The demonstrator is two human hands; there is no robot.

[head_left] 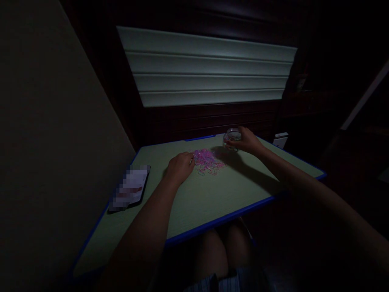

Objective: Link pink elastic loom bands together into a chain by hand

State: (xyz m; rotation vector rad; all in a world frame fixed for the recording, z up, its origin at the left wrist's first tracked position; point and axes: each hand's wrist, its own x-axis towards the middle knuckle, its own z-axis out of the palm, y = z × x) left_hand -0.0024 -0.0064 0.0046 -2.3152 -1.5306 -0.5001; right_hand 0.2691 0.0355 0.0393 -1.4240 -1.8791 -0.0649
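— Since the room is so dim, what shows of the big surfaces?

— Mostly the lap table (209, 198): a flat, matte, pale green top with a thin blue edge band, smooth and bare across the near half. Toward its left rim lies a dark, flat rectangular phone (130, 188), its face blurred out.

— And around the middle of the table?

— A loose heap of small pink clips (208, 160), thin, glossy, translucent loops tangled together, a few paler ones mixed in at the near side. It sits a little past the table's centre.

— Where is the heap relative to the fingers?

— The left hand (180, 167) rests on the table just left of the heap, fingers curled in, their tips at the heap's left edge; whether they pinch a clip I cannot tell. The right hand (247, 140) is at the table's far right part, apart from the heap, fingers wrapped round a small clear glass jar (232, 138), round, shiny, standing upright on the tabletop.
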